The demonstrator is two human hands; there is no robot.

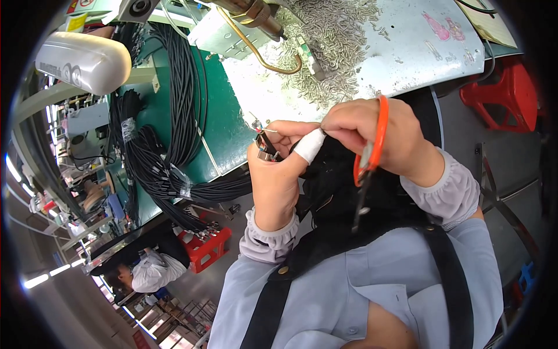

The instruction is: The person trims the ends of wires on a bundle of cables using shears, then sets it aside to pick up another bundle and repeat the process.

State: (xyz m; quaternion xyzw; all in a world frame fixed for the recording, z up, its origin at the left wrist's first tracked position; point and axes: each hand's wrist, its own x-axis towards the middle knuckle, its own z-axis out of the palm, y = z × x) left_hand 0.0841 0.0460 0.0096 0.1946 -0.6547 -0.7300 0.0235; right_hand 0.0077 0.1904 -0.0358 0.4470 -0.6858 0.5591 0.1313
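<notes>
My left hand (276,174) is closed around a cable end with a small metal connector (266,156) and thin coloured wires (258,127). White tape (310,145) wraps its thumb. Close against that thumb, the fingertips of my right hand (378,131) are pinched together; whatever lies between them is too small to make out. Orange-handled scissors (381,131) hang in my right hand, one handle loop across the back of the hand. Their dark blades (363,203) point down toward my black apron (337,198).
Small metal pins (331,46) lie heaped on the pale worktop (407,58), under a machine head (256,17) with a bent brass tube. Bundled black cables (180,99) cover the green table (212,139) at left. Red stools (503,96) stand beyond; another person (154,270) sits lower left.
</notes>
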